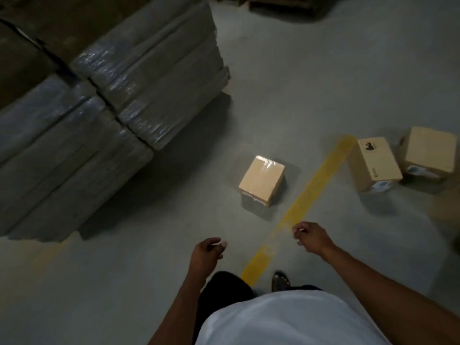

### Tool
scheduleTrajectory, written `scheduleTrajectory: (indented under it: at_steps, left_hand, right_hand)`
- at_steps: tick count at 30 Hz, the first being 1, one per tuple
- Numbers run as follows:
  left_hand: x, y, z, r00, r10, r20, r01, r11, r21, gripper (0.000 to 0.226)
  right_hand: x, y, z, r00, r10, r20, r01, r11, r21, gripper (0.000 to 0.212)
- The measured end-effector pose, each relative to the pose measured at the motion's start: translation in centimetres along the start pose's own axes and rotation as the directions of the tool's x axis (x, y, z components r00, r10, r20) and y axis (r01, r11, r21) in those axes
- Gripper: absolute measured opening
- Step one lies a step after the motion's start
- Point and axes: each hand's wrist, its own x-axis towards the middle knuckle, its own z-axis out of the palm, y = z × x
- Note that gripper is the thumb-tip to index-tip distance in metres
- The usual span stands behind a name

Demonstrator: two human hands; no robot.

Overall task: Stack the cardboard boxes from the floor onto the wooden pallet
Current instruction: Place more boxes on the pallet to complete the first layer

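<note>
Box (261,184) on floor ahead, apart from both grips (208,250) (310,236), loosely curled, empty.

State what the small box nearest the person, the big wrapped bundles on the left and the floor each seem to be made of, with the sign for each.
Small box: tan cardboard, matt, with a glossy strip of clear tape on top.
Wrapped bundles: brownish stacks, probably flat cardboard, under clear plastic film that wrinkles and glints.
Floor: smooth grey, likely sealed concrete, with a painted or taped yellow line.

The top edge is cutting off the pallet (281,3); the right edge is clipping the far box (429,155); wrapped stacks (74,120) are blurring.
</note>
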Motion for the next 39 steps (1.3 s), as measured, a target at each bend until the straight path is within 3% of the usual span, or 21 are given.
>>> scheduleTrajectory:
  at_steps: [4, 7, 10, 14, 17, 20, 23, 26, 28, 30, 33, 36, 39]
  left_hand:
    - [10.4, 4.8, -1.3, 0.995, 0.007, 0.099, -0.011, 0.999, 0.046, 0.016]
    - [19.4, 7.2, -1.1, 0.985, -0.010, 0.174, -0.009, 0.994, 0.110, 0.022]
    - [28.0, 8.7, -0.8, 0.962, -0.076, 0.263, 0.036, 0.988, 0.153, 0.003]
    - [38.5, 9.3, -0.8, 0.929, -0.150, 0.338, 0.059, 0.962, 0.265, 0.005]
    - [45.9, 7.9, 0.6, 0.905, -0.252, 0.342, 0.122, 0.925, 0.360, 0.032]
    - [53.9, 3.4, 4.4, 0.878, -0.344, 0.333, 0.184, 0.885, 0.429, 0.027]
    - [62.1, -2.5, 9.4, 0.870, -0.381, 0.314, 0.213, 0.863, 0.459, 0.024]
    - [69.4, -8.0, 15.5, 0.874, -0.387, 0.293, 0.212, 0.847, 0.487, 0.071]
    - [72.8, -10.2, 19.2, 0.879, -0.362, 0.311, 0.192, 0.864, 0.465, 0.094]
    - [75.5, -11.7, 22.1, 0.894, -0.322, 0.312, 0.172, 0.888, 0.425, 0.107]
    - [77.1, -13.1, 24.6, 0.914, -0.219, 0.341, 0.082, 0.925, 0.372, 0.108]
    - [76.1, -12.6, 25.1, 0.923, -0.185, 0.338, 0.083, 0.952, 0.296, 0.093]
    - [73.7, -8.7, 23.7, 0.936, -0.163, 0.311, 0.101, 0.973, 0.206, 0.078]
  right_hand:
    - [5.4, -4.8, 1.0, 0.996, 0.077, -0.034, -0.074, 0.994, 0.082, 0.007]
    - [9.3, -6.3, 2.1, 0.983, 0.165, -0.085, -0.151, 0.976, 0.156, 0.010]
    - [13.0, -6.8, 3.8, 0.951, 0.279, -0.135, -0.243, 0.941, 0.234, 0.010]
    - [19.2, -8.5, 7.1, 0.877, 0.470, -0.097, -0.419, 0.848, 0.323, 0.011]
    - [24.3, -8.2, 10.8, 0.838, 0.545, -0.033, -0.500, 0.791, 0.353, 0.015]
    - [31.8, -5.6, 15.1, 0.811, 0.582, 0.058, -0.559, 0.742, 0.369, 0.023]
    - [41.1, -1.4, 19.2, 0.814, 0.576, 0.070, -0.561, 0.749, 0.354, 0.016]
    - [50.3, 6.1, 23.0, 0.829, 0.549, 0.108, -0.559, 0.808, 0.187, 0.058]
    - [55.6, 12.7, 24.7, 0.841, 0.535, 0.081, -0.539, 0.841, 0.051, 0.090]
    - [59.7, 15.8, 25.2, 0.834, 0.545, 0.085, -0.552, 0.821, 0.145, 0.107]
    - [62.0, 15.8, 24.6, 0.821, 0.565, 0.080, -0.555, 0.757, 0.344, 0.098]
    - [62.6, 15.8, 23.6, 0.853, 0.508, 0.121, -0.514, 0.776, 0.365, 0.097]
    - [61.2, 12.0, 21.1, 0.856, 0.515, 0.049, -0.489, 0.773, 0.405, 0.087]
